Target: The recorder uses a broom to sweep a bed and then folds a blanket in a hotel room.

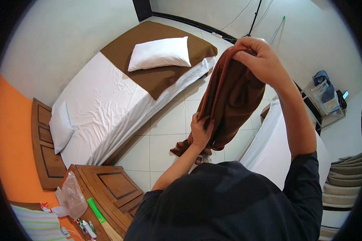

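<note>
A dark brown blanket (233,100) hangs in folds before me, held up between both hands. My right hand (262,60) is raised high and closed round its upper edge, thumb toward me. Lower down and to the left, my left hand (201,131) is closed on the blanket's side edge. The lower end of the cloth drops toward the tiled floor, and part of it is hidden behind my body.
On the left stands a bed (104,104) with a white sheet, a brown cover (149,36) and two white pillows. A second white bed (273,140) is at right. A wooden cabinet (108,184) bears a green-handled broom (95,209). A rack (334,116) stands far right.
</note>
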Demonstrator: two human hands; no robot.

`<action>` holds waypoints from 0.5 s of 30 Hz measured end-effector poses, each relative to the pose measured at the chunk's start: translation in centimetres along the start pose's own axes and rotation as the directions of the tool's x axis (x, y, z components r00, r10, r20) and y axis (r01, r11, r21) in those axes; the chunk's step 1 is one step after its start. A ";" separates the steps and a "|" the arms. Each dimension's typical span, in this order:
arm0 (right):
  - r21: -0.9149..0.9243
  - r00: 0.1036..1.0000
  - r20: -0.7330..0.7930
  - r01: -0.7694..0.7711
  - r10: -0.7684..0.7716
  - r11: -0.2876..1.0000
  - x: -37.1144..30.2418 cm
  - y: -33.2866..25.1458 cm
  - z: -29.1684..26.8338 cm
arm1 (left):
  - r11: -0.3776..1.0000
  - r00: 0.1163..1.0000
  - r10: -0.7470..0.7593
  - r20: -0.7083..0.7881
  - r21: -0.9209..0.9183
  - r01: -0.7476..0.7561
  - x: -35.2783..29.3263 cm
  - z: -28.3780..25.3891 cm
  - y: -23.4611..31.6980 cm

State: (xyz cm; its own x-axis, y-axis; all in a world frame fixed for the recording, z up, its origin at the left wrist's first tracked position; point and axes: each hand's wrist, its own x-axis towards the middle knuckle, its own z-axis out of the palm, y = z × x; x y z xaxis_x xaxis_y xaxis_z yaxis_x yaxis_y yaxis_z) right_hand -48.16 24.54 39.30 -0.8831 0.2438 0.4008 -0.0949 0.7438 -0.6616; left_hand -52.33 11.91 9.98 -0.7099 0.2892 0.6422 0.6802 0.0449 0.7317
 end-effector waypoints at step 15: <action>-0.085 0.958 -0.265 -0.138 0.111 0.987 0.2 11.2 -7.9 | 0.961 0.809 -0.264 0.525 0.072 0.267 -4.8 -2.7 -10.0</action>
State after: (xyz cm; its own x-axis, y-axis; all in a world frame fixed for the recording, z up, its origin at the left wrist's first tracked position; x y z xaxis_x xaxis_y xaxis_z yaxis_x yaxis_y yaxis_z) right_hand -45.74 37.80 36.98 -0.7345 0.4812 0.4785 0.0671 0.7532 -0.6544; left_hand -56.20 7.49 0.14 -0.6579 0.7242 0.2067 0.4776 0.1890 0.8580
